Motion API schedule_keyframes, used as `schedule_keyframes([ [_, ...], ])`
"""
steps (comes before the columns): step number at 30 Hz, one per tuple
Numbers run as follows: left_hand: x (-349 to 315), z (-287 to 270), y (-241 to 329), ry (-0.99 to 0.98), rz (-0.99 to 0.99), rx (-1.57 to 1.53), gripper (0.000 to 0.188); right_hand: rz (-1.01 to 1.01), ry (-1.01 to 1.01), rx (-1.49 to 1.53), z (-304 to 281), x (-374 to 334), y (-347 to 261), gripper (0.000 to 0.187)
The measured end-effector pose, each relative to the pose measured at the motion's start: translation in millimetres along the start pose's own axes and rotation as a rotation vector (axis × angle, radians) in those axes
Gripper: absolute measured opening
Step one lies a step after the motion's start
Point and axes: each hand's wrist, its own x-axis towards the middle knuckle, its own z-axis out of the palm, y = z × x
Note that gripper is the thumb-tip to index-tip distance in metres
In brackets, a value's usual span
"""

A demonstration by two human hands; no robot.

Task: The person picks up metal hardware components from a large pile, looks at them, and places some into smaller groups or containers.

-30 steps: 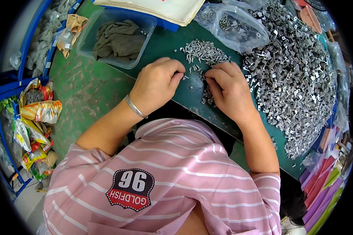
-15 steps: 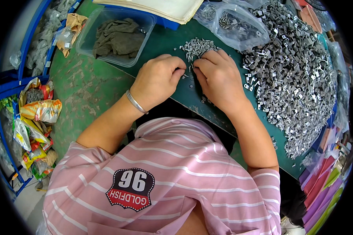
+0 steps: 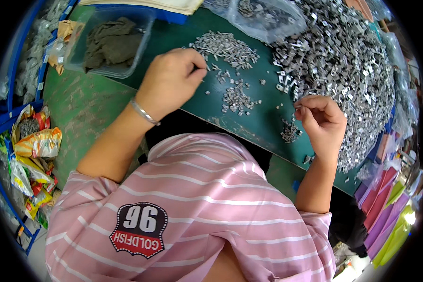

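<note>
Head view: key relation is the gap between the two hands. Left hand (image 3: 173,79) sits upper centre-left, right hand (image 3: 323,123) centre-right and slightly lower, well apart across the bench (image 3: 261,128).

Right hand: thumb and index pinched narrow, pointing left, what looks like a small metal piece (image 3: 297,107) at the tips. Too small to read its long axis. Left hand: thumb and index curled close together, pointing right; pale sliver shows just under the thumb, can't tell if it's gripped.

Slim metal parts (image 3: 225,48) lie in a loose pile just up and right of the left fingertips, so left hand is nearer. Pile runs upper left to lower right; single parts point every which way. Below it, a patch of stubby metal bits (image 3: 238,97) sits between the hands, nearer the left. Small dark cluster (image 3: 290,131) lies just below and left of the right fingertips; right hand is nearer there.

Around: big heap of metal brackets (image 3: 338,61) fills upper right, running behind the right hand. Clear bag (image 3: 268,23) at top centre, open, parts inside. Clear tub (image 3: 120,71) with dark cloth (image 3: 112,44) upper left, beside the left hand. Nothing tall stands between the hands, only low scattered bits.
</note>
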Motion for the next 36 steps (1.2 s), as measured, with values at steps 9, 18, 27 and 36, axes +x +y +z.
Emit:
schedule_keyframes([
  [9,-3,-16,0,-0.234,-0.450,-0.956,0.011,0.015,-0.080,-0.552,-20,-41,5,0.014],
  [18,-15,-13,1,-0.152,-0.551,-1.055,0.021,-0.128,-0.103,-0.546,10,-22,0,0.012],
  [27,-17,-19,3,-0.053,-0.569,-0.895,0.020,-0.501,-0.077,-0.628,98,47,1,0.007],
  [36,-13,-7,0,0.042,-0.104,0.025,0.014,-0.492,-0.089,-0.737,105,53,8,0.005],
])
